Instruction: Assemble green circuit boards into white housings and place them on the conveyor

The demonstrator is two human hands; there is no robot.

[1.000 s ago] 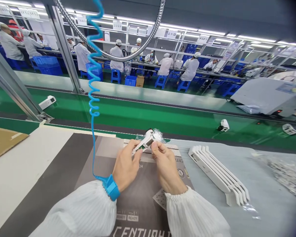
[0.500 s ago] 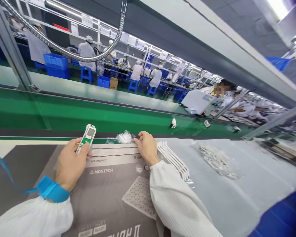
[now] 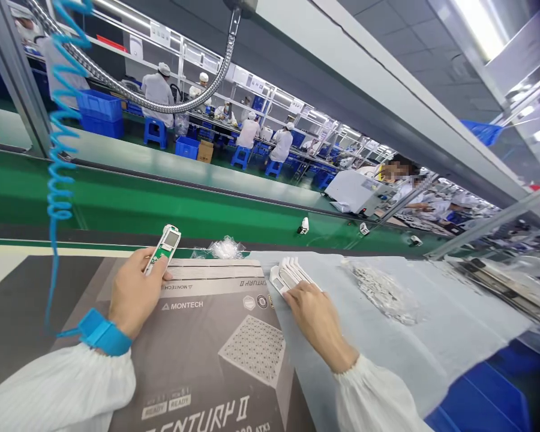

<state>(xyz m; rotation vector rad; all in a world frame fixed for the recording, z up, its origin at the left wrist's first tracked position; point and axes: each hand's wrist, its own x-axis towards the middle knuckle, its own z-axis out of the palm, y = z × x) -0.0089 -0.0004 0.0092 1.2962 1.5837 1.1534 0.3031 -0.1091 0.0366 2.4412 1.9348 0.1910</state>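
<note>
My left hand [image 3: 137, 291] grips a slim white handheld device [image 3: 170, 240] with a small grey screen and a bare green circuit board, held tilted over the near edge of the printed strip on the box. My right hand [image 3: 315, 318] has its fingers closed at the lower end of a white plastic casing [image 3: 276, 281], the leftmost of a row of long white casings [image 3: 296, 270] lying on the pale cloth. The fingertips are partly hidden behind the hand. A blue wrist strap [image 3: 104, 333] circles my left wrist.
A dark MONTECH box [image 3: 193, 336] lies under my left hand. Crumpled clear plastic [image 3: 226, 248] sits behind it. On the pale cloth [image 3: 364, 360] is a bag of small white parts [image 3: 384, 291]. White devices [image 3: 303, 225] stand on the green belt [image 3: 207, 216]. A coiled blue cord [image 3: 60, 156] hangs left.
My right hand has moved right and nearer, from the box's far edge beside the crumpled plastic to the white casings, taking hold of one. My left hand still holds the device.
</note>
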